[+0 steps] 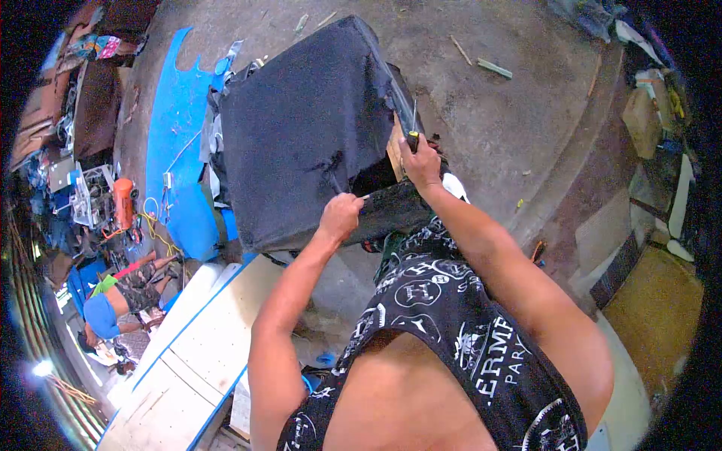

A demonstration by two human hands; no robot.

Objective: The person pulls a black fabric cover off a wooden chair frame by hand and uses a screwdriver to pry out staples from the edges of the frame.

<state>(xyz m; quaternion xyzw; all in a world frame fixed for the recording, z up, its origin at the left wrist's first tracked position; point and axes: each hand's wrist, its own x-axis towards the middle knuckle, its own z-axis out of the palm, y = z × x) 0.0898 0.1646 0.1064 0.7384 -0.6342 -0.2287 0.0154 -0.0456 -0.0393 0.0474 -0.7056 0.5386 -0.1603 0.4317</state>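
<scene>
In front of me stands a boxy furniture piece covered in black fabric [293, 128]. Along its right side the cover is loose, and part of a wooden frame [395, 146] shows. My left hand [341, 218] is closed on the fabric's near edge, which is drawn into creases beside it. My right hand [421, 161] is wrapped round a yellow and black handle with a thin shaft pointing away from me, which looks like a screwdriver [414, 137]. That hand is close to the exposed wood. My fingertips on the left are partly hidden by the fabric.
Blue sheet material [177, 135] lies on the concrete floor to the left. An orange cylinder [123, 203] and a yellow cord [154, 229] are beyond it. Pale boards [188, 361] lie at lower left, near another person [124, 301]. Wood scraps [494, 69] lie ahead.
</scene>
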